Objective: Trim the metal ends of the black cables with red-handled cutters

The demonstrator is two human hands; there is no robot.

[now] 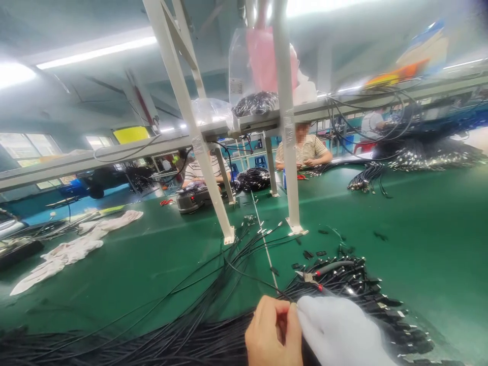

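Note:
My left hand (272, 333) is bare, its thumb and forefinger closed in a pinch. A thin black cable (263, 279) runs to these fingertips. My right hand (341, 330), in a white glove, is closed with its fingertips against the left ones at the same cable; the piece between them is mostly hidden. Just beyond the right hand, wire cutters (310, 277) with grey and red handles lie on a heap of black cables with plug ends (381, 305). Long black cables (183, 330) stretch leftward below the left hand.
A green tabletop (171, 254) carries white metal posts (288, 152) that hold up a shelf. White gloves (76, 249) lie at left. A dark grey device (194, 198) and cable bundles (253, 179) stand farther back. Two people (305, 150) sit across the table.

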